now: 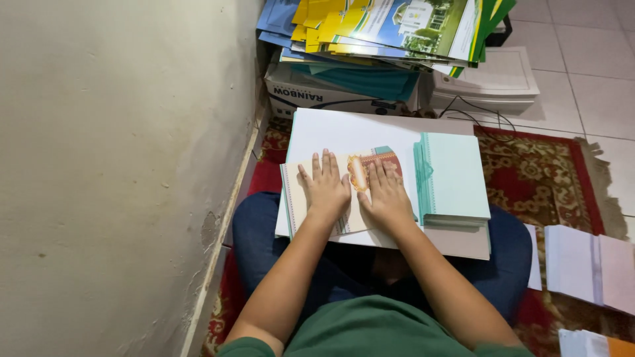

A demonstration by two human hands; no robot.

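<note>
Hands lie flat, fingers spread, gripping nothing: left hand (325, 188) and right hand (385, 195) press a printed card (311, 218) on the lap board (350, 132). Even pressure, I judge, keeps its edges square beside the green stack (455, 178).

I see a red patterned rug (549, 178) spread over the tiled floor (595, 79). On the rug's right part lies a white paper stack (585, 264). Beyond the rug, a cardboard box (331, 96) and a white ream (493, 82) rest on the floor.
</note>
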